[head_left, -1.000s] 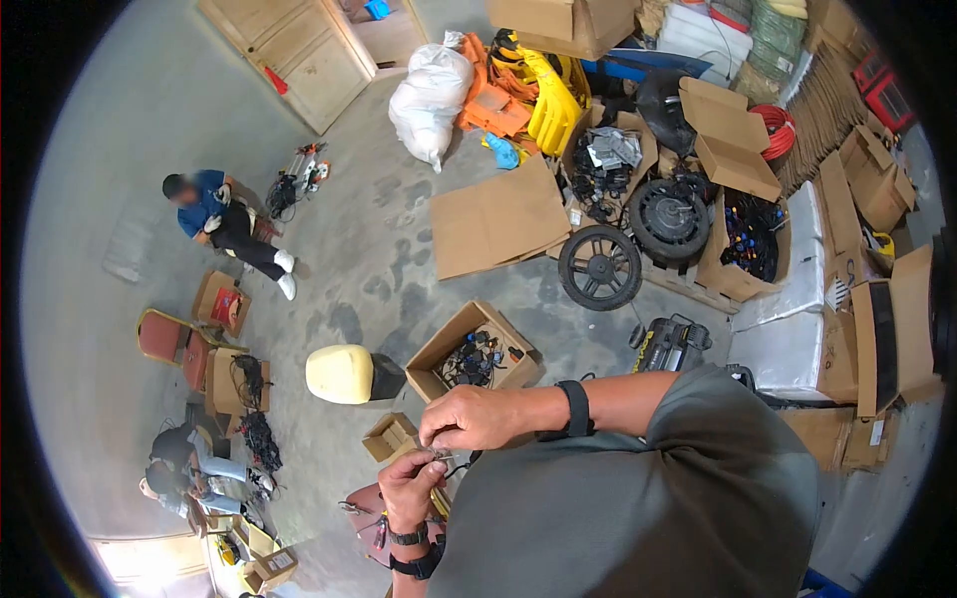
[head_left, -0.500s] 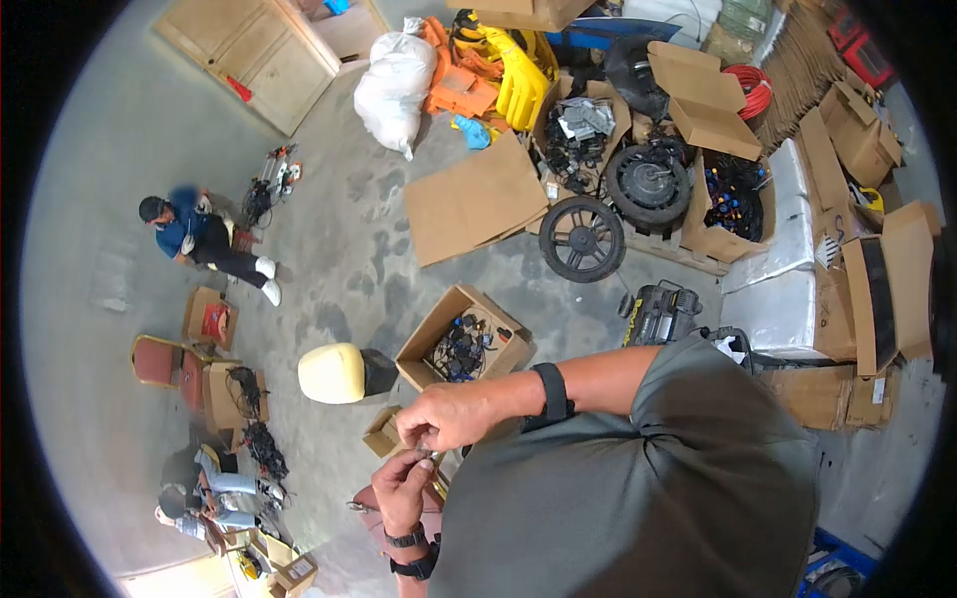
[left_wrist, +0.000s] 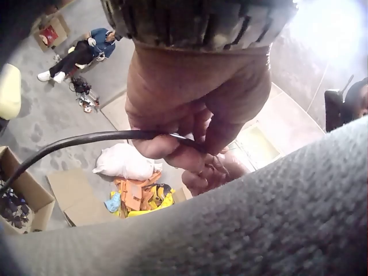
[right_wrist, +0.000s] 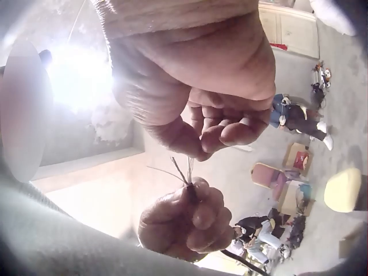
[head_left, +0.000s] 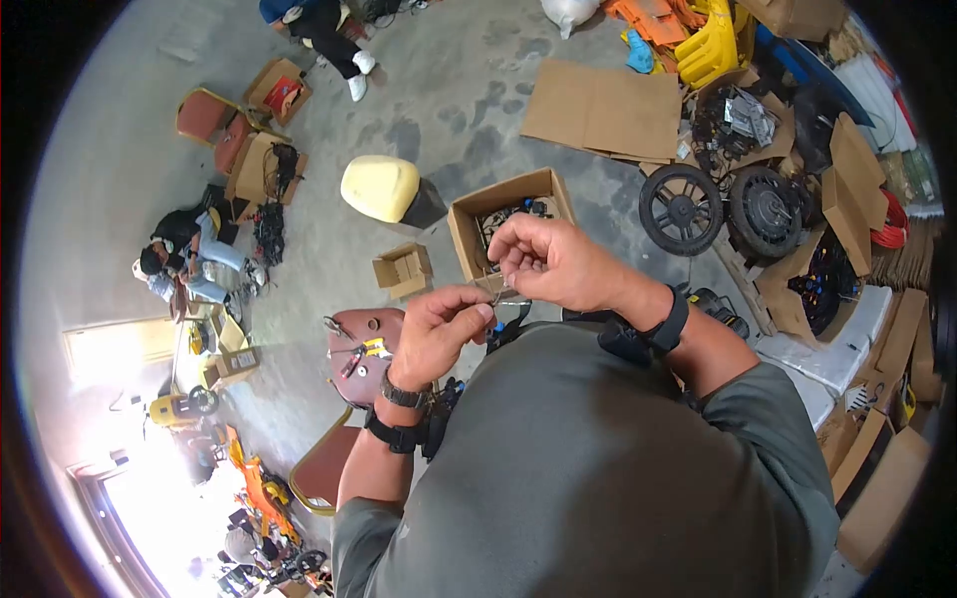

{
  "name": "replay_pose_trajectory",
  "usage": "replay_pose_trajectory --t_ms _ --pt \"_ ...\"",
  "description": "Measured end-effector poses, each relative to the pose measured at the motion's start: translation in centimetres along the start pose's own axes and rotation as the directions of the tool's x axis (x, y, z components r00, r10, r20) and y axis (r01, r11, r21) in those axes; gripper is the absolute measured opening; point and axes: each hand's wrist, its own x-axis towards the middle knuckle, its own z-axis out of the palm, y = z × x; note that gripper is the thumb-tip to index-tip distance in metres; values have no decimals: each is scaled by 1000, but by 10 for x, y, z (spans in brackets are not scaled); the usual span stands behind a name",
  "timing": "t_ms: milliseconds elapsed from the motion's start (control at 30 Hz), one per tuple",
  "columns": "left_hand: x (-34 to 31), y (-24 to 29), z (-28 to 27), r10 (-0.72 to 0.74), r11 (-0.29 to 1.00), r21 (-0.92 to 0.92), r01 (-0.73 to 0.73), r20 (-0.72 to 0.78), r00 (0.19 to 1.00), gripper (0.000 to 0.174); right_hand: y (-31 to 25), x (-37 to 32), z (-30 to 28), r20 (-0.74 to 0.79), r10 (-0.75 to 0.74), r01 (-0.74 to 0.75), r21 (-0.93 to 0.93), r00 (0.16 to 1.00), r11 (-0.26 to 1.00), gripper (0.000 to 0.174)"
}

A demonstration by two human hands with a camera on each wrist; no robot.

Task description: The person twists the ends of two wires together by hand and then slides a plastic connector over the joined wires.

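At the left, pliers lie on a red padded seat beside the person, probably left there to be within easy reach. Next, the left hand grips a black cable close to its end, its curled fingers seemingly steadying the sheath so that the thin wires fan out free of the grip. To the right, the right hand appears to pinch the tips of some wires between thumb and forefinger, likely to work them apart from the others.
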Motion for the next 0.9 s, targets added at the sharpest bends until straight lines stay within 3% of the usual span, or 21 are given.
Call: replay_pose_trajectory --t_ms 167,333,367,433,500,600,633,733,833,900 --pt "2 2 1 -51 997 63 53 -38 998 14 -5 5 -3 9 -29 29 -66 1000 997 23" --pt "4 7 -1 -66 971 227 81 -73 995 17 -12 11 4 17 -267 260 -299 964 918 22" --pt "6 7 1 -16 971 235 36 -86 996 18 -17 9 6 37 -178 181 -286 983 941 23" --pt "9 7 -2 -31 965 259 44 -53 998 18 -15 12 11 43 -342 335 -345 939 876 19" --pt "12 -2 -6 -44 982 181 50 -36 998 19 -4 18 16 36 -396 383 -349 918 856 20" --pt "13 -13 -15 -5 990 141 8 -23 1000 18 -10 13 13 55 -307 308 -306 950 901 20" --pt "12 -15 -19 20 992 123 -18 -18 1000 18 -3 15 14 23 -359 349 -297 933 889 19" --pt "10 -15 -16 62 989 135 -55 -47 997 15 -2 10 6 -12 -198 190 -232 980 954 20" --pt "10 0 -8 101 943 318 -96 2 995 14 8 15 -4 12 -210 208 -223 978 952 22" --pt "11 11 -5 100 897 427 -116 59 993 14 2 14 -5 7 -90 89 -203 996 975 27"
